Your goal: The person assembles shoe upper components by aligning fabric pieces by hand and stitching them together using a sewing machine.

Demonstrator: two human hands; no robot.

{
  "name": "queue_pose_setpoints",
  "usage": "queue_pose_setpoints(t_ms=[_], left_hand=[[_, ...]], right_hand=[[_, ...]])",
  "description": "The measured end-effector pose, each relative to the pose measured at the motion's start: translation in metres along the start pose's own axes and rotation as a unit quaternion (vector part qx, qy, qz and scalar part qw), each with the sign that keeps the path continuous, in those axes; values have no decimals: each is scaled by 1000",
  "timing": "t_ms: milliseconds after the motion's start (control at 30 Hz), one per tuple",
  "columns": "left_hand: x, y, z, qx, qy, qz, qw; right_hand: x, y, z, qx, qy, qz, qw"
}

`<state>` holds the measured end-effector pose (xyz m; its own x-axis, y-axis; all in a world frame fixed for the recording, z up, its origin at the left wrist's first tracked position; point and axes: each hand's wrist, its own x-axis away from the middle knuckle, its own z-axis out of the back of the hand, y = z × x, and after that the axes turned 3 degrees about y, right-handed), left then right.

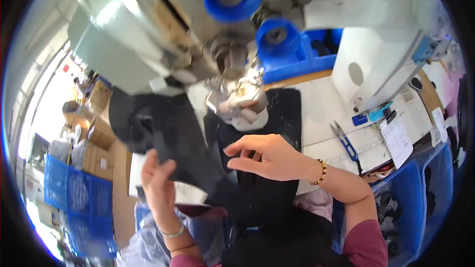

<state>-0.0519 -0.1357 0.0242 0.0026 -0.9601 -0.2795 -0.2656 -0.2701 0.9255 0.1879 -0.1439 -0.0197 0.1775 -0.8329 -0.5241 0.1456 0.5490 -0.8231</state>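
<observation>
At lower right, blue bin (pixel 420 220) with black pieces (pixel 388 207); left fingers (pixel 150 162) and right fingers (pixel 250 142) apart.

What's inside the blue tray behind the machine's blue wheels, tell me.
Dark pieces show in the right part of the blue tray; their kind is unclear. The lower blue wheel covers part of its left side, hiding anything there.

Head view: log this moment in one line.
left hand: open, near black material | right hand: open, over black material | blue-handled scissors: on white tabletop
</observation>
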Motion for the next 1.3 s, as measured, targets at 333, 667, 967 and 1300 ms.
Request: queue_pose_setpoints(t_ms=[333, 667, 967, 1300], left_hand=[[39, -20, -18, -13, -56, 201, 978], [86, -2, -38, -157, -162, 271, 936], [75, 11, -7, -454, 148, -222, 850], [43, -17, 5, -75, -83, 258, 960]], right_hand=[[-10, 24, -5, -289, -130, -236, 919], [-5, -4, 4, -401, -100, -297, 861], [21, -3, 18, -310, -45, -275, 909], [37, -4, 10, -252, 28, -290, 923]])
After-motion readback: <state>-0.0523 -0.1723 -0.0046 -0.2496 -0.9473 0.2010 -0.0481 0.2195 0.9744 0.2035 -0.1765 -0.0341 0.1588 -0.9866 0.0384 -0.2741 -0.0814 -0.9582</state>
